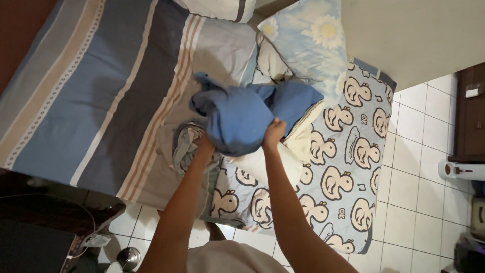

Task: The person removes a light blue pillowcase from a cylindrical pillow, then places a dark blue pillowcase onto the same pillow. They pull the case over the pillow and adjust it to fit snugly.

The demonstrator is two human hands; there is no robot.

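Two bare arms reach out over the bed, and both hands meet on one thing — a bunched, plain blue cloth garment point(240, 119) lifted just above the bedding. The right hand point(273, 132) is closed on the garment's lower edge, fingers pinching the fabric. The left hand point(204, 144) is mostly buried under the bundle; it seems to grip from below, though its fingers are hidden.

Beneath the garment lies one crumpled cream-and-grey cloth point(188, 144), touching the left wrist. The bed carries one broad striped sheet in blue, grey and beige point(101, 91), and beside it one pale blue cover printed with cream cartoon ducks point(348, 167) — more than a dozen ducks show. Two pillows sit at the far end: one sky-blue daisy-print pillow point(308, 38) and one white pillow with a dark stripe point(217, 7). White floor tiles point(419, 151) run alongside.
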